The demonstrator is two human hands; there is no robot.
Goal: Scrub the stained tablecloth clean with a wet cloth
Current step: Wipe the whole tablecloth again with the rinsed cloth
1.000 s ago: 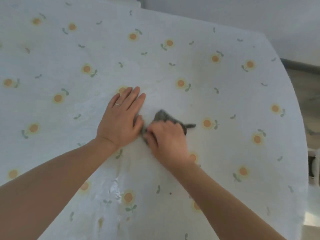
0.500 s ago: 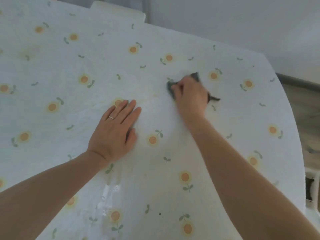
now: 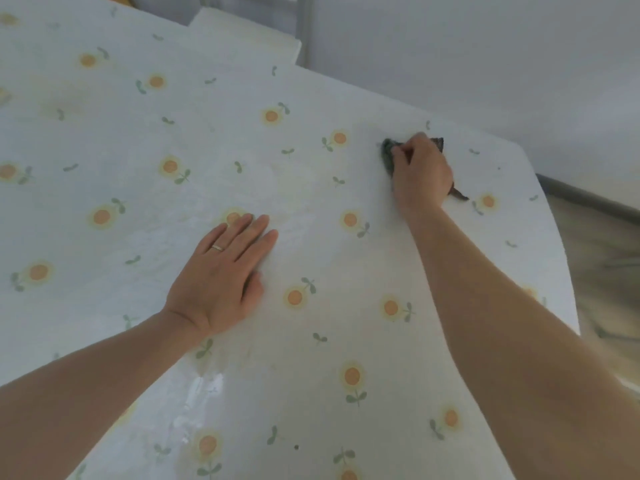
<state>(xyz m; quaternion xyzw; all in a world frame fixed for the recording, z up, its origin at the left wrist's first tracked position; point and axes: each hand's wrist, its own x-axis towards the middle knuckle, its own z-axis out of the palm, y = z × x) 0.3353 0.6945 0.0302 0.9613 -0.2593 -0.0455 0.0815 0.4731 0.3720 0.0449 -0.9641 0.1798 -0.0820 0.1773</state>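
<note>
Pale wall (image 3: 485, 64), dark skirting (image 3: 588, 199), blurred floor (image 3: 606, 265) at right

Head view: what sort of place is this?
Probably a home dining area: a flower-print tablecloth laid out, a plain wall with a grey skirting board, and a right hand gripping a dark cloth.

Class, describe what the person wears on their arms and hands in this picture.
The left forearm and right forearm are bare: no sleeves, gloves or watch show. The left hand wears a thin, pale ring on its ring finger. The right hand shows no jewellery.
</note>
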